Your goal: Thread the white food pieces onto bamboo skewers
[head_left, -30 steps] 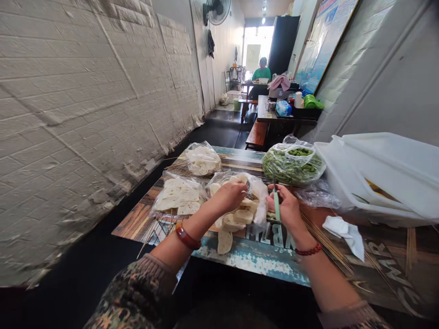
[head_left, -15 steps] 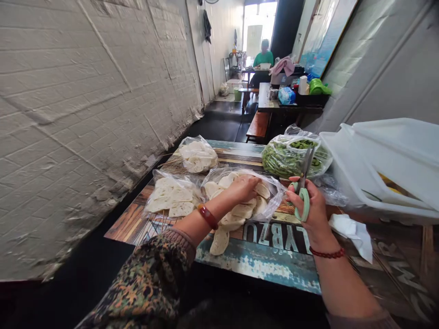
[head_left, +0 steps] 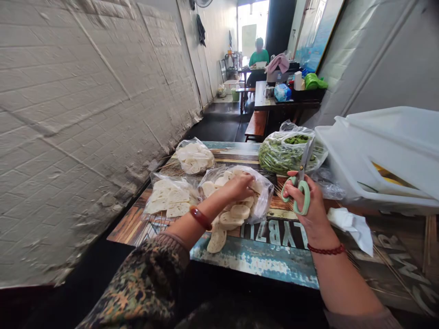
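Note:
My right hand (head_left: 310, 201) is closed around scissors (head_left: 302, 183) with pale green handles, their blades pointing up. My left hand (head_left: 240, 186) reaches into a clear plastic bag (head_left: 265, 192) of pale, flat oval slices (head_left: 239, 211) that look like bread or gluten. Its fingers are bent together and partly hidden, so what they pinch is unclear. Several slices spill from the bag toward me, one slice (head_left: 216, 240) lying nearest the table's front edge. To the left are a bag of squarish pale slices (head_left: 176, 196) and, behind it, another bag of pale slices (head_left: 195, 156).
A bag of green strips (head_left: 281, 153) stands at the back of the table (head_left: 254, 262). White plastic bins (head_left: 343, 164) and a crumpled tissue (head_left: 353, 228) are at right. Thin sticks (head_left: 391, 265) lie on the right side. A person in green (head_left: 259, 57) sits far back.
The open bag's right edge has drawn back from my right hand, leaving a gap between them. My left hand stays over the slices. The view has shifted slightly.

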Tool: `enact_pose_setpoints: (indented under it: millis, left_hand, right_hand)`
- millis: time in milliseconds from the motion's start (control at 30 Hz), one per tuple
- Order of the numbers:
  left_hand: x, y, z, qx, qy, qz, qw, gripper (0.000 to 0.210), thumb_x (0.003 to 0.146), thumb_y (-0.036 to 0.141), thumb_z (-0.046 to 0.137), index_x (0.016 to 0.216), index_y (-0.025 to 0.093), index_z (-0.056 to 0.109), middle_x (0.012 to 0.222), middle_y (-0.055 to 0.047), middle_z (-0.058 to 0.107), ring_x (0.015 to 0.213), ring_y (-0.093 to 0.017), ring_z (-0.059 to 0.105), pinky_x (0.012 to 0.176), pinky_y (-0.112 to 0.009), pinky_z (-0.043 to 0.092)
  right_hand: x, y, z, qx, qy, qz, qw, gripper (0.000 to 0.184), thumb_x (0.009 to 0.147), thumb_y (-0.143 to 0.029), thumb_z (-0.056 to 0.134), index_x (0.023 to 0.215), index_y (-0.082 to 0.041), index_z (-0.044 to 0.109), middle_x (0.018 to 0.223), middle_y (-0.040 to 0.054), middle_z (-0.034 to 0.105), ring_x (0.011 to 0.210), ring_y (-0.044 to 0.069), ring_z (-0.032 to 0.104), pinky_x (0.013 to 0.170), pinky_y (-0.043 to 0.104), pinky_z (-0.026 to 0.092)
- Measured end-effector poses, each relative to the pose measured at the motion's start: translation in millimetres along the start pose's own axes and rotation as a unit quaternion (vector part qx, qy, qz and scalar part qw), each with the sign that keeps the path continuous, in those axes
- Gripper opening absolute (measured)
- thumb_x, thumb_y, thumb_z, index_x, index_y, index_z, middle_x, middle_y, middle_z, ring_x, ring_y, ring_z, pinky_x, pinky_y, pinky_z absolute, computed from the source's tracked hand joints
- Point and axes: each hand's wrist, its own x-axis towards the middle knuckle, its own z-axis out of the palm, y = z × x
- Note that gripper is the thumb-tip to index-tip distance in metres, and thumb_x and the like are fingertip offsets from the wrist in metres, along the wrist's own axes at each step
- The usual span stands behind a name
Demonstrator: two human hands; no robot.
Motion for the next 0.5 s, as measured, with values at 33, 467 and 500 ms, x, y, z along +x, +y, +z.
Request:
enact_pose_setpoints:
  millis: [33, 467, 500]
  left_hand:
    - [2, 4, 3.6, 0.002, -0.001, 0.001, 1.0, 0.025, 0.071, 0.017, 0.068, 0.096, 0.015, 0.07, 0.098, -0.011, 0.071, 0.096, -0.025, 0.066, 0.085, -0.032, 0.051]
    - [-39, -22, -56.8, -0.103, -0.025, -0.073, 0.992, 0.038, 0.094, 0.03, 0.038, 0.075, 0.012, 0.065, 0.058, -0.001, 0.062, 0.052, -0.011, 0.058, 0.052, -0.02, 0.043]
    - [-43, -24, -58.8, -0.111, -0.029, -0.075, 0.991, 0.038, 0.095, 0.03, 0.037, 0.079, 0.012, 0.066, 0.059, -0.001, 0.063, 0.051, -0.01, 0.058, 0.051, -0.019, 0.043]
  right_hand:
    - [0, 2, 0, 0.002, -0.002, 0.003, 1.0, 0.032, 0.072, -0.024, 0.073, 0.102, -0.024, 0.064, 0.075, -0.005, 0.056, 0.055, 0.01, 0.054, 0.051, 0.024, 0.045]
    - [-3, 5, -1, 0.004, -0.018, -0.003, 1.0, 0.032, 0.072, -0.025, 0.074, 0.103, -0.023, 0.066, 0.076, -0.0044, 0.057, 0.056, 0.01, 0.054, 0.052, 0.024, 0.048]
    - [-3, 6, -1, 0.004, -0.016, -0.004, 1.0, 0.032, 0.072, -0.025, 0.075, 0.103, -0.024, 0.066, 0.076, -0.0044, 0.058, 0.056, 0.01, 0.054, 0.052, 0.024, 0.048]
